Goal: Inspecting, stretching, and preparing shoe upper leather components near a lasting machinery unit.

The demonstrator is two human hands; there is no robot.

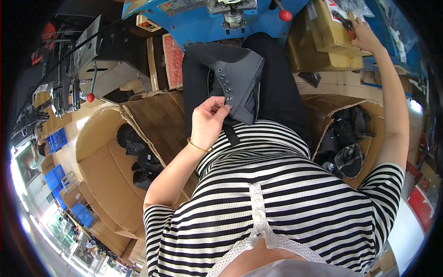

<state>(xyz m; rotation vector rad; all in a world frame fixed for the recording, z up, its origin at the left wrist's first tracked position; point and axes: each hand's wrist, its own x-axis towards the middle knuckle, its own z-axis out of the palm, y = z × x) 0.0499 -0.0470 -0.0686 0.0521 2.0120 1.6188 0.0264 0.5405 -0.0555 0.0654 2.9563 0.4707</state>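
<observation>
A dark grey boot upper (240, 69) with a row of metal eyelets lies across my lap. My left hand (210, 121) pinches its eyelet edge near the lowest eyelet, thumb and fingers pressed together. My right arm reaches far out to the upper right. There my right hand (365, 38) has its fingers closed on the red and black handles of a pair of pliers (345, 24), above a cardboard box. The tips of some right fingers are hidden.
A blue machine (184, 21) with a red-knobbed lever (285, 15) stands ahead. Stacked cardboard boxes (323, 60) are at the right. Open cartons with dark boot pieces flank me on the left (99, 161) and right (369, 159). Another red-knobbed lever (90, 97) sticks up at left.
</observation>
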